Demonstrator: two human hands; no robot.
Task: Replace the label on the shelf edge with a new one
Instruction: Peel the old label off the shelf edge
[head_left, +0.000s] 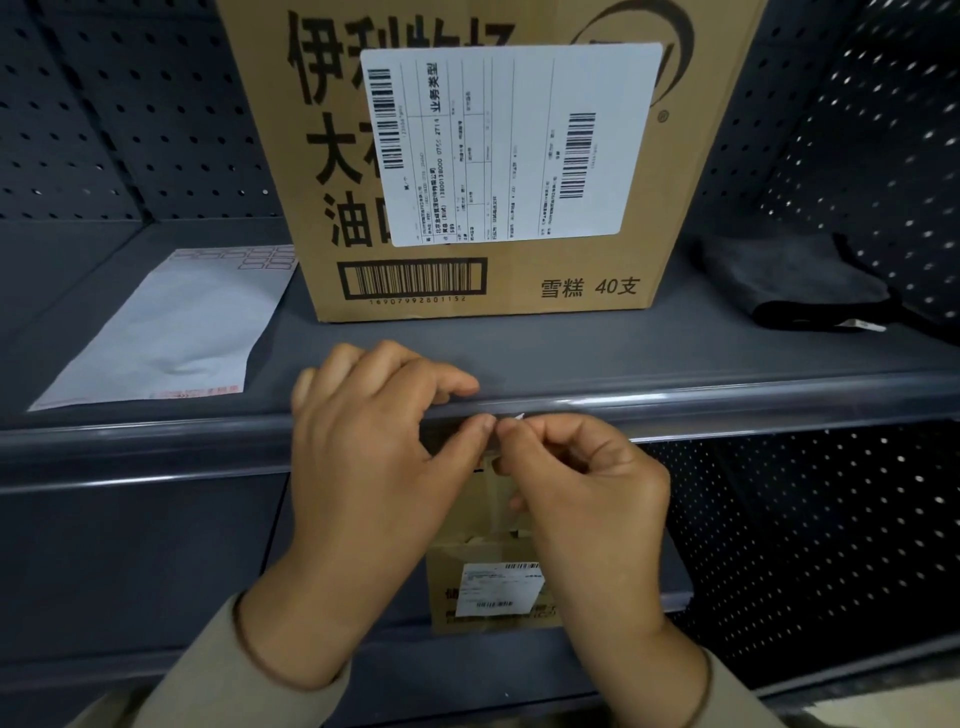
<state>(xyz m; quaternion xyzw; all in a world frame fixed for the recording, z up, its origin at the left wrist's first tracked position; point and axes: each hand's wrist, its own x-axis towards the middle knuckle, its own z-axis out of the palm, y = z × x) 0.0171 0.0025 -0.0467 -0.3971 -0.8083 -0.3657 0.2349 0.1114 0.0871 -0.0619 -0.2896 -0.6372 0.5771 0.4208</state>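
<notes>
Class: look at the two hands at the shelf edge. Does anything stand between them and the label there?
Nothing visible does. Left hand and right hand meet fingertip to fingertip at the shelf edge, pinching a small white label. The box sits further back on the shelf, clear of them.

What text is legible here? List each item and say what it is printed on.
"雪糕 40支": large cardboard box, lower right.
"16907992801152": under that box's printed barcode.
"业务类型", "13800138000": white shipping label; its remaining print is too small.
Smaller box label, label sheet: unreadable.

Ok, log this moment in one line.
left hand: pinching at shelf edge | right hand: pinching small label | sticker sheet: on shelf
</notes>
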